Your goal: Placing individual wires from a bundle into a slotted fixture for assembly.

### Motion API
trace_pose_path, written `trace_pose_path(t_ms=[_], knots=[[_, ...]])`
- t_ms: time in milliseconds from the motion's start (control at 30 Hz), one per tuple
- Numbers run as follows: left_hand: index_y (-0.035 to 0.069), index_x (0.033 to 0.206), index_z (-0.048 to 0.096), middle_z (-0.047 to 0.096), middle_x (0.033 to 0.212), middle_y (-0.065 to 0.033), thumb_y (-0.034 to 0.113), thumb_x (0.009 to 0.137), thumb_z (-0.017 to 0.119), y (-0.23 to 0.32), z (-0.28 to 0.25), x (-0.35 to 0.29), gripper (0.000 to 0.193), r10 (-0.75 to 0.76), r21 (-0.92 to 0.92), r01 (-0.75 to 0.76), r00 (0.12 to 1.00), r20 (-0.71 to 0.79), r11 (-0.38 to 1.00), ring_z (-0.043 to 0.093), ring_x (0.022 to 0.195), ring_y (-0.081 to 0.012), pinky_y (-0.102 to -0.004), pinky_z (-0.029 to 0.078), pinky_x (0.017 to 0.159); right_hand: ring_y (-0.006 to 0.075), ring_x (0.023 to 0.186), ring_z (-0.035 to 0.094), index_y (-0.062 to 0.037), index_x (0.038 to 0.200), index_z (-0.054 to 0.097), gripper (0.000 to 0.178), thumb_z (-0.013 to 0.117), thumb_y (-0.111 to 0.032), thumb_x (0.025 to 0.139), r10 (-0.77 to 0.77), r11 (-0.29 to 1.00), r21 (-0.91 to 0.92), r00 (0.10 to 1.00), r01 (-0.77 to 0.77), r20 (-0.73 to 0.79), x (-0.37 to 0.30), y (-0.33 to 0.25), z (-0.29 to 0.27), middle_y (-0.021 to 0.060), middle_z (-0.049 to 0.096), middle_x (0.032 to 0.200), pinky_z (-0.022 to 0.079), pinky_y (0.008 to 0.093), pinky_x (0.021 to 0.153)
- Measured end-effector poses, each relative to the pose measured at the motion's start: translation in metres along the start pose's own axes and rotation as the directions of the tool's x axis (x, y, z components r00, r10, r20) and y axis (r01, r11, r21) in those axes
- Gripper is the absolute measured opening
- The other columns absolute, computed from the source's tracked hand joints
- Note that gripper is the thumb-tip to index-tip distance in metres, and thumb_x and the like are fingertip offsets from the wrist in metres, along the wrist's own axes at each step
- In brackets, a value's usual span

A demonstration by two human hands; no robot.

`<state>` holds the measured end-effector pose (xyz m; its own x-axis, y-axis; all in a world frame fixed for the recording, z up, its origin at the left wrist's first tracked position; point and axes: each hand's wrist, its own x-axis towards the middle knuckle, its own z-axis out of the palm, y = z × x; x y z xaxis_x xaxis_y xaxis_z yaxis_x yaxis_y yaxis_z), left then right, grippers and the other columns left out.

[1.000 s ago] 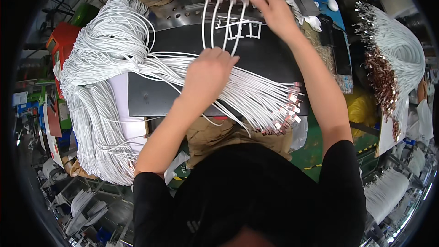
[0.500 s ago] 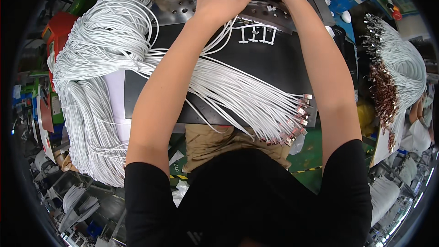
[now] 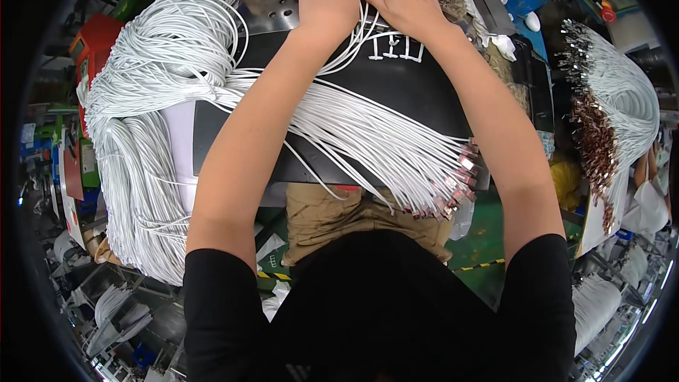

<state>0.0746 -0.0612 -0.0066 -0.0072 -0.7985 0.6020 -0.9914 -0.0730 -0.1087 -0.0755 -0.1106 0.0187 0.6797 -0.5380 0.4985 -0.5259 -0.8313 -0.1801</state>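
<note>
Here, loose white cables (image 3: 348, 54) are led up between the left hand (image 3: 329, 6) and the right hand (image 3: 405, 3), beside a holed metal plate (image 3: 265, 15); whether either grip is wide or closed cannot be told. The thick cable bundle (image 3: 382, 134) is spread below, across the black bench (image 3: 419, 97). Ideally, those cables should be left slack and untwisted, and the 2 hands held level.

A factory workshop: bundled white cables (image 3: 378, 127), green floor (image 3: 482, 230) (yellow-black striped tape (image 3: 477, 265)).
</note>
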Motion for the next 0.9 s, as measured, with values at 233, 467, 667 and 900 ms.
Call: trace_pose_path(t_ms=[233, 467, 667, 900], knots=[[-0.004, 0.129, 0.057, 0.061, 0.127, -0.0228, 0.022, 0.085, 0.055, -0.009, 0.022, 0.005, 0.051, 0.031, 0.103, -0.025, 0.998, -0.056, 0.994, 0.054, 0.124, -0.0361, -0.0477, 0.036, 0.110, 0.0354, 0.109, 0.061, -0.0009, 0.113, 0.066, 0.037, 0.061, -0.029, 0.091, 0.119, 0.953, -0.266, 0.988, -0.143, -0.102, -0.004, 0.000, 0.017, 0.0178, 0.067, 0.111, 0.048, 0.0456, 0.091], [0.006, 0.110, 0.067, 0.067, 0.107, -0.0170, 0.028, 0.092, 0.060, 0.001, -0.054, -0.027, 0.029, -0.111, -0.330, 0.114, 0.993, 0.028, 0.937, 0.063, 0.103, -0.0333, -0.0424, 0.050, 0.090, 0.0293, 0.089, 0.066, -0.0062, 0.117, 0.067, 0.039, 0.061, -0.038, 0.095, 0.338, 0.900, 0.254, 0.935, -0.354, 0.105, -0.057, 0.018, -0.017, 0.0142, 0.070, 0.096, 0.050, 0.0344, 0.081], [-0.003, 0.097, 0.065, 0.069, 0.084, -0.0107, 0.020, 0.101, 0.056, -0.011, -0.175, -0.237, 0.025, 0.626, -0.314, 0.846, 0.531, 0.570, -0.432, 0.065, 0.070, -0.0160, -0.0281, 0.052, 0.065, 0.0070, 0.062, 0.048, -0.0037, 0.076, 0.059, 0.031, 0.051, -0.017, 0.103, 0.844, 0.535, 0.703, 0.328, -0.468, -0.424, -0.276, 0.013, -0.112, -0.0009, 0.054, 0.070, 0.038, 0.0230, 0.054], [0.004, 0.094, 0.058, 0.065, 0.091, -0.0077, 0.022, 0.102, 0.054, 0.008, -0.131, -0.356, 0.021, -0.374, -0.465, 0.498, 0.278, 0.885, -0.732, 0.061, 0.081, -0.0159, -0.0297, 0.048, 0.068, 0.0161, 0.078, 0.064, -0.0012, 0.094, 0.069, 0.012, 0.061, 0.000, 0.086, 0.642, 0.631, 0.359, 0.722, -0.688, 0.258, -0.395, -0.093, -0.045, 0.0104, 0.070, 0.088, 0.053, 0.0333, 0.069]])
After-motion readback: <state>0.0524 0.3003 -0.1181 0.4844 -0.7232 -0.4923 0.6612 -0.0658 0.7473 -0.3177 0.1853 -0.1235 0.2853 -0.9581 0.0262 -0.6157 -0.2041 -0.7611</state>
